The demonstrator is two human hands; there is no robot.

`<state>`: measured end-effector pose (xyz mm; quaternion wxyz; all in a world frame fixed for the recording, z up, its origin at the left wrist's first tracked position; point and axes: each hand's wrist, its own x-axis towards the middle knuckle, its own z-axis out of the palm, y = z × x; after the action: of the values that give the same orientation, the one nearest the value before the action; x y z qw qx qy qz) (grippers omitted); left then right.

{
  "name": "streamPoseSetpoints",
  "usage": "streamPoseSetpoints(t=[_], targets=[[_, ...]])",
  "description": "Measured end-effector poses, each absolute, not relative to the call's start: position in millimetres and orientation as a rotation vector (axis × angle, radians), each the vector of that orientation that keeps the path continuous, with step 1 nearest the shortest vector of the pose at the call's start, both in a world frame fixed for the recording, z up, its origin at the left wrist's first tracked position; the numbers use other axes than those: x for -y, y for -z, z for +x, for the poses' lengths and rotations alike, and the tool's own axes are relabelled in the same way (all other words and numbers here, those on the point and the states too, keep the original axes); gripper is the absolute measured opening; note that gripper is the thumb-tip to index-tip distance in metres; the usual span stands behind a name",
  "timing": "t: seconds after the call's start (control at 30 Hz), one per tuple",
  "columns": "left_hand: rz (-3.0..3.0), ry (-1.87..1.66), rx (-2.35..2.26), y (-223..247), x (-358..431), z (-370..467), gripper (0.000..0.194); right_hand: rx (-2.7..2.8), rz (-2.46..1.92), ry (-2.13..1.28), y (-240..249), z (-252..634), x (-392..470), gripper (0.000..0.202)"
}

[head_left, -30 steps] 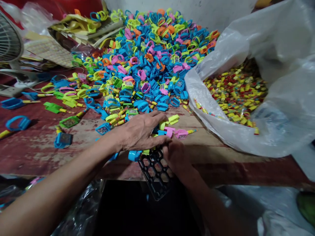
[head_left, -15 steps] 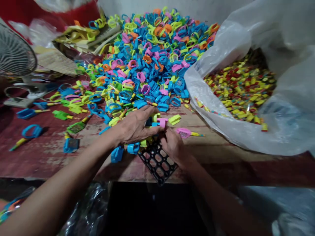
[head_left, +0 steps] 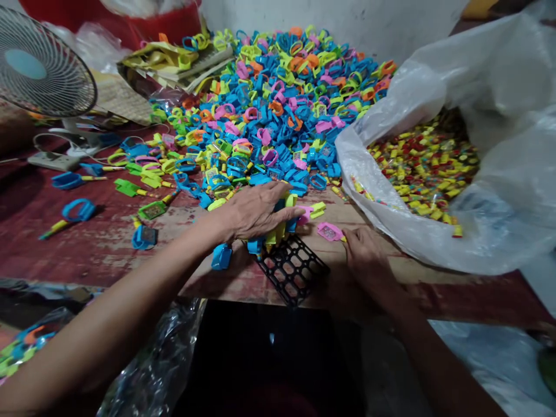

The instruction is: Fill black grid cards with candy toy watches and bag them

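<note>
My left hand (head_left: 256, 213) lies over the upper end of a black plastic grid rack (head_left: 299, 272), its fingers stretched out and thumb apart. Under and beside it, blue and yellow-green toy watches (head_left: 275, 233) stand crowded in the rack, and the thumb rests against a pink toy watch (head_left: 305, 214). The near rows of the grid hold nothing. To the right of the rack, my right hand (head_left: 365, 252) pinches the yellow tube end of another pink toy watch (head_left: 330, 231) lying on the table. A blue toy watch (head_left: 221, 256) sits left of the rack.
A big heap of coloured toy watches (head_left: 278, 110) covers the back of the table (head_left: 99, 243). At right, a white plastic bag (head_left: 417, 249) gapes open, full of small yellow-and-red tubes (head_left: 428, 168). A fan (head_left: 47, 69) stands at left; loose watches (head_left: 78, 209) lie before it.
My right hand has left the rack, moved right and closed on the tube end of the pink toy watch. My left hand stays over the rack. The whole view has shifted slightly.
</note>
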<state>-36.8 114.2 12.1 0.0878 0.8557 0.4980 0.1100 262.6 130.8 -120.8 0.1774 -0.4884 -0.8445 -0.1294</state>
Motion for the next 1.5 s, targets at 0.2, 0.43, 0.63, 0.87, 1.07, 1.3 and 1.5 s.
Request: streamPoseSetpoints(t=[0.2, 0.43, 0.63, 0.87, 1.07, 1.3, 1.5], targets=[[2.56, -0.267, -1.59, -6.4, -97.0, -31.1, 0.061, 2.19, -1.417, 0.088, 101.0, 245.9, -105.0, 0.022], [2.544, -0.317, -1.65, 6.5, -92.2, -26.3, 0.056, 2.071, -1.153, -0.5, 86.5, 170.9, -46.3, 0.021], [2.571, -0.335, -1.613, 4.5, -98.2, -27.7, 0.053, 1.998, -1.071, -0.705, 98.1, 143.4, -45.0, 0.018], [2.531, -0.475, -1.588, 5.4, -101.2, -31.7, 0.048, 2.019, -1.006, -0.527, 105.5, 140.5, -44.1, 0.016], [2.54, -0.546, -1.578, 8.9, -100.4, -31.5, 0.047, 1.982, -0.994, -0.499, 107.6, 137.9, -42.7, 0.017], [2.489, -0.55, -1.537, 6.8, -98.1, -34.1, 0.046, 2.041, -0.935, -0.196, 117.5, 129.4, -41.9, 0.015], [2.314, -0.368, -1.304, -13.4, -98.2, -47.4, 0.052, 2.053, -0.936, -0.153, 117.8, 117.2, -42.8, 0.007]])
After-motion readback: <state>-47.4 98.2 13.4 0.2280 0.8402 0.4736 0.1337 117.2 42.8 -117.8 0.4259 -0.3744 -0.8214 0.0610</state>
